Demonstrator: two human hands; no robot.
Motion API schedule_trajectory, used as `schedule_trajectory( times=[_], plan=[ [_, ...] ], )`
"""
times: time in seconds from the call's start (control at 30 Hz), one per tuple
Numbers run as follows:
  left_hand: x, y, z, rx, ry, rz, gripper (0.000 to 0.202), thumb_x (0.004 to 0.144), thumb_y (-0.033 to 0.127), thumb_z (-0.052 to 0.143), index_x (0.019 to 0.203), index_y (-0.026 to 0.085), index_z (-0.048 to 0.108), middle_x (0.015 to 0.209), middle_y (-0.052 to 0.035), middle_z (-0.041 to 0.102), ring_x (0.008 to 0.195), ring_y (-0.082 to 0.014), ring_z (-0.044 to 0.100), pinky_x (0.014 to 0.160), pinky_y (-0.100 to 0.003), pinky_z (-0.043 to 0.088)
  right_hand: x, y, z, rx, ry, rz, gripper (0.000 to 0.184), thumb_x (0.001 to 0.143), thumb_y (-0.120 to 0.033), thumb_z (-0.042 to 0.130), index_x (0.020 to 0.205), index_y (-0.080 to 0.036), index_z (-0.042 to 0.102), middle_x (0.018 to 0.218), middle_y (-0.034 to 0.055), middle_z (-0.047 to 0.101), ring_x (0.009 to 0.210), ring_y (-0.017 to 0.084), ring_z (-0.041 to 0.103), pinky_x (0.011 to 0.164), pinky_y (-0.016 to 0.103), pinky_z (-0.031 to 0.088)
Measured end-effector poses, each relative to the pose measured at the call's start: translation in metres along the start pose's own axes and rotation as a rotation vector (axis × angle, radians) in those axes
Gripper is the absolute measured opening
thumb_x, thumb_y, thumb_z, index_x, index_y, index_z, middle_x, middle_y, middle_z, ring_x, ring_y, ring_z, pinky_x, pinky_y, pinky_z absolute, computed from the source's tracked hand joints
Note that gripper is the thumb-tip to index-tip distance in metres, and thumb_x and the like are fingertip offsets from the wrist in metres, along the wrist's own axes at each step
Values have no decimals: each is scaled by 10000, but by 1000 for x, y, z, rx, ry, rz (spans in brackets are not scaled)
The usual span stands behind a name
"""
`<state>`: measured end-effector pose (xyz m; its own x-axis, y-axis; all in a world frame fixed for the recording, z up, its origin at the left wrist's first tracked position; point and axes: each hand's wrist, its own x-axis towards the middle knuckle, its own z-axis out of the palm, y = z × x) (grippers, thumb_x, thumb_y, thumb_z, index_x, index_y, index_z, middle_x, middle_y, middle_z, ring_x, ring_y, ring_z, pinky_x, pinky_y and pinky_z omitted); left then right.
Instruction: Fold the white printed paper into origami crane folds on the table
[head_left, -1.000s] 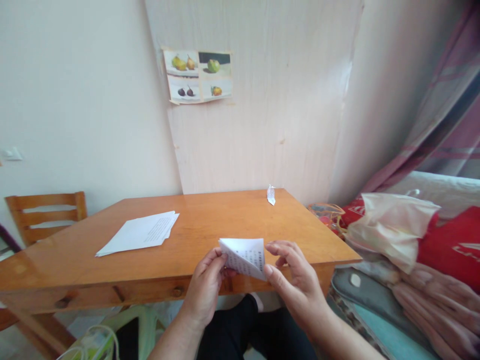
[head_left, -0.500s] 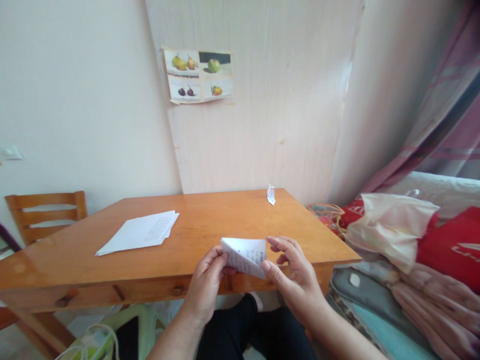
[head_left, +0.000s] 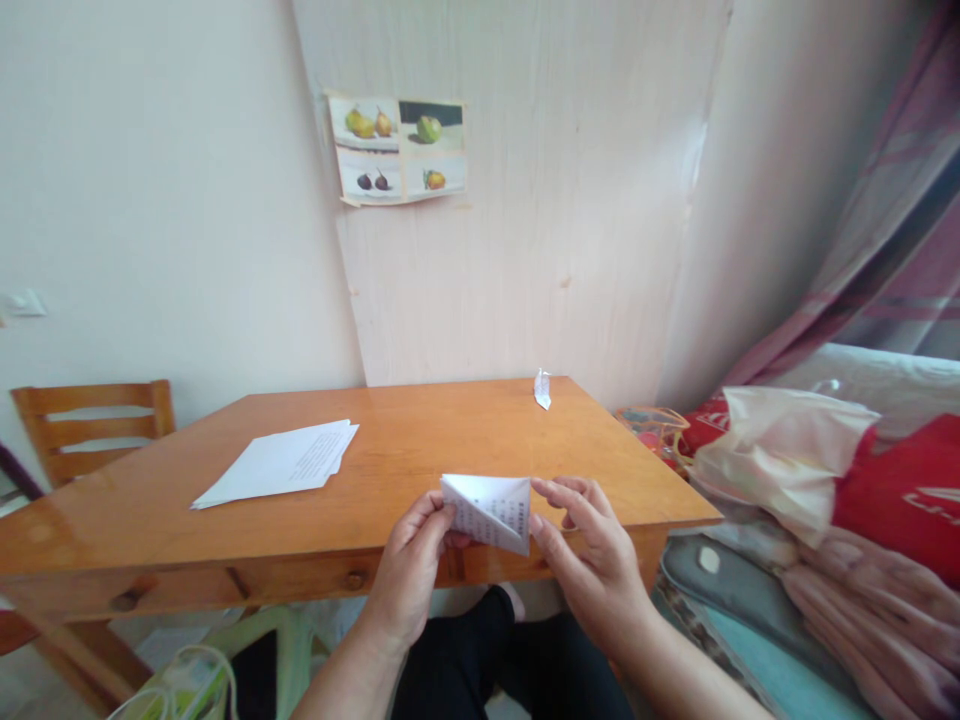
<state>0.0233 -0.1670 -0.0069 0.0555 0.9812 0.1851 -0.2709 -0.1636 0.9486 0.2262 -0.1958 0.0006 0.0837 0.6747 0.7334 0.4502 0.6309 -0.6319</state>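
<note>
A folded piece of printed white paper (head_left: 491, 512) is held up in front of the table's near edge, with a diagonal fold across it. My left hand (head_left: 414, 545) pinches its left end between thumb and fingers. At the paper's right edge, my right hand (head_left: 589, 540) has its thumb and index finger apart, the fingertips touching or nearly touching the edge. A stack of printed white sheets (head_left: 277, 464) lies on the left of the wooden table (head_left: 442, 425). One small folded paper piece (head_left: 542, 390) stands at the far right of the tabletop.
A wooden chair (head_left: 97, 425) is left of the table. Drawers with round knobs (head_left: 355, 580) run along its front. To the right are a white plastic bag (head_left: 780, 440), a red bag (head_left: 904, 490) and pink cloth (head_left: 877, 600). A fruit picture (head_left: 397, 150) hangs on the wall.
My right thumb has come off the paper's front and moved slightly right, to its edge. My left hand keeps its grip, and the paper stays nearly in place.
</note>
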Motion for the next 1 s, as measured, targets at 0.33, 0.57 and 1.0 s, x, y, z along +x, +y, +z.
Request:
schedule_trajectory(
  times=[0.33,0.57,1.0],
  plan=[
    [0,0,0,-3,24,-16,210,817,358,712,935,184,718,936,-53,700,851,-202,608,747,-289,484,-1,1,0,-10,-18,-10,287,936,-284,601,1214,-284,675,1067,80,598,914,216,589,795,372,519],
    [-1,-1,-1,30,5,-5,207,860,353,663,968,182,710,994,-68,698,881,-209,597,770,-298,485,-1,1,1,-21,-11,-10,208,932,-246,601,1124,-270,678,955,51,563,850,191,569,733,327,495],
    [0,-2,-2,97,-7,4,196,871,355,631,957,189,690,946,-41,681,900,-208,591,757,-289,509,-4,-3,-3,154,-155,-17,120,930,-228,596,1043,-230,636,904,33,639,791,167,612,718,292,489]
  ],
)
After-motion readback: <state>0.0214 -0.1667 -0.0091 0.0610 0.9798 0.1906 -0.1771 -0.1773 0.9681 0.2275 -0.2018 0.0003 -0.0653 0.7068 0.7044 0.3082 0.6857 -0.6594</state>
